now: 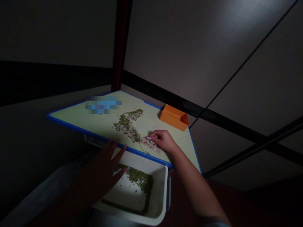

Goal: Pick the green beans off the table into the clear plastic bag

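My right hand (162, 140) rests on the pale yellow tabletop (106, 118), fingers bent and pinched together. Whatever they may hold is too small to make out. Beneath its fingertips lies a thin pinkish patch (156, 148) with small bits on it. Left of that, small green grains (127, 124), like dried beans or seeds, are spread in a loose band. My left hand (107, 164), dark in shadow, has its fingers spread at the blue front edge of the table. It hangs over a white basin (163, 195) with more green grains (139, 178) inside.
An orange open box (171, 117) stands near the table's back right edge. At the back left, a blue item (103, 104) is blurred out. Dark-trimmed wall panels (189, 56) rise close behind the table. The light is dim.
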`<state>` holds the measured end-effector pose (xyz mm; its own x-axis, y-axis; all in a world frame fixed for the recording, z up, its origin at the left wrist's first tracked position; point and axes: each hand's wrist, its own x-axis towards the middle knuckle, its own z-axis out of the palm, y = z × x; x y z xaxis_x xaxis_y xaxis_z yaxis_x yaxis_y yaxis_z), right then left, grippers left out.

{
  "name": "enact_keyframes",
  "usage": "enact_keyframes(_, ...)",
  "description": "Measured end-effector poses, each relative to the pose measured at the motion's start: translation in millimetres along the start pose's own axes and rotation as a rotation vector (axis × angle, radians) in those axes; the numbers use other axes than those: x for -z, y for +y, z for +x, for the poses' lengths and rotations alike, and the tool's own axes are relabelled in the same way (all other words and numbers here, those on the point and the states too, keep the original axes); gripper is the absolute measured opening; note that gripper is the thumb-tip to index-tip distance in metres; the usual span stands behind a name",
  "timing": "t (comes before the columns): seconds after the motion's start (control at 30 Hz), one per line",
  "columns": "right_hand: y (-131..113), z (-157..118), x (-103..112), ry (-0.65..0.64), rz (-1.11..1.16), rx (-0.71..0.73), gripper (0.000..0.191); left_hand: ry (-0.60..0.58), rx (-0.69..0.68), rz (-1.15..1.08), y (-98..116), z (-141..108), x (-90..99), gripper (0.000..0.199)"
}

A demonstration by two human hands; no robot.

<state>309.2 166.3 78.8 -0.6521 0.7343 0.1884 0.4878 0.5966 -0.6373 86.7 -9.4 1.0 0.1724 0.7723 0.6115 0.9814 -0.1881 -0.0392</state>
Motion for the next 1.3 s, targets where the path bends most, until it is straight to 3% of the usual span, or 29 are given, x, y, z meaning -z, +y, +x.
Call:
enact_keyframes(0.63,-2.7,-2.0,4.0,-0.079,0.009,0.101,0.024,0.004,-0.013,-0.030,-1.3,-0.9,-2.4,0.064)
enact_keyframes(1.3,-5.0,-5.4,3.6,-0.154,0.042,0.098,0.021,-0.003,0.012,-0.062,-0.1,1.7,2.1,0.066)
